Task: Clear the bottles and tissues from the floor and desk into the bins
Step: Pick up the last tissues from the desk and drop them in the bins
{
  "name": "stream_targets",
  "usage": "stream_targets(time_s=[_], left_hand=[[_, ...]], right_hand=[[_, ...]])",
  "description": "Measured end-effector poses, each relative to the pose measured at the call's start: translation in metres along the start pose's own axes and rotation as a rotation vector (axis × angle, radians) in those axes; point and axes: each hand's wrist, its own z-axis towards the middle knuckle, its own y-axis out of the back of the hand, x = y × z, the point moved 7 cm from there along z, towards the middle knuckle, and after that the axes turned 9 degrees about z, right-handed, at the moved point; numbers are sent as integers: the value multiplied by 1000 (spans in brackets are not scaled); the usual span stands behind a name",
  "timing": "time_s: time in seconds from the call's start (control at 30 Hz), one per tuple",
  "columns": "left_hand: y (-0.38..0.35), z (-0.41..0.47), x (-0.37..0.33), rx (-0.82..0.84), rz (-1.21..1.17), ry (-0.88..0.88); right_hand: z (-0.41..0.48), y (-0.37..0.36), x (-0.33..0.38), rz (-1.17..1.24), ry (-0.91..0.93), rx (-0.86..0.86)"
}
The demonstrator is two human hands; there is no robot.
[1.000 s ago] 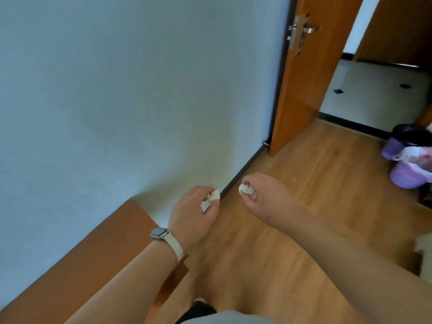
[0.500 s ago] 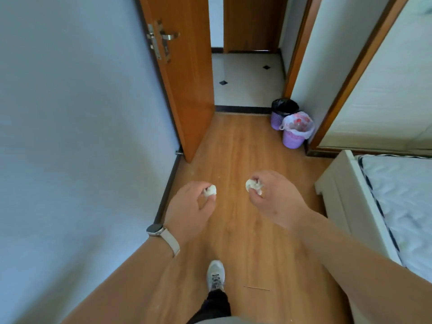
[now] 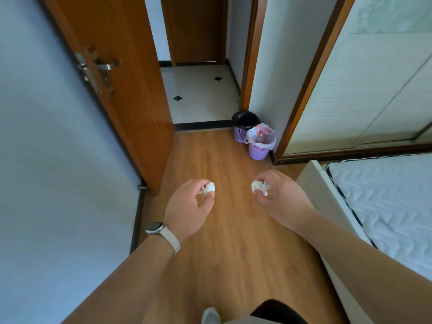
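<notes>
My left hand pinches a small crumpled white tissue between thumb and fingers. A second crumpled tissue sits in the curled fingers of my right hand. Both hands hang above the wooden floor, side by side. Ahead by the doorway stand two purple bins. The nearer bin has a white liner with bottles inside. The farther bin has a black liner; its contents are hidden.
An open wooden door stands at the left, against a pale wall. A bed with a white mattress fills the right side. A wardrobe with pale sliding panels rises behind the bins. Tiled floor lies beyond the threshold.
The view has swung right from the wall and stepped forward, bringing the bins and bed into sight and closer. Both hands keep hold of their tissues.
</notes>
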Motion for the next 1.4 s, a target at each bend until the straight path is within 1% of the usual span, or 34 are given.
stream_targets(time_s=[0.1, 0.3, 0.47, 0.7, 0.77, 0.83, 0.87, 0.9, 0.97, 1.07, 1.2, 1.27, 1.33, 1.4], left_hand=[[-11, 37, -5, 15, 8, -58], [-56, 115, -12, 58, 26, -90], [-94, 204, -28, 76, 71, -69], [-141, 338, -70, 82, 57, -32], [-154, 368, -79, 81, 46, -18], [-164, 393, -85, 64, 45, -27], [-167, 402, -87, 58, 47, -39], [-170, 410, -88, 58, 46, -46], [-174, 426, -84, 72, 44, -30], [-179, 460, -68, 73, 44, 18], [-187, 506, -40, 54, 1, 53], [-196, 533, -23, 53, -26, 67], [-208, 566, -5, 81, -41, 59], [-220, 603, 15, 121, -56, 47]], right_hand=[[27, 9, -19, -11, -30, -39], [97, 18, -76, 24, -57, -81], [181, 30, -129, 63, -60, -42], [301, 89, -192, 82, -90, -18], [330, 104, -206, 46, -78, 30], [357, 107, -218, 0, -55, 129], [367, 109, -221, 18, -61, 138], [378, 111, -225, 40, -75, 113], [399, 113, -229, 81, -86, 41], [432, 100, -231, 26, -55, 104], [481, 87, -240, 67, -90, 58], [512, 75, -251, 48, -133, 86], [549, 67, -263, 49, -219, 103], [583, 61, -272, 76, -281, 70]])
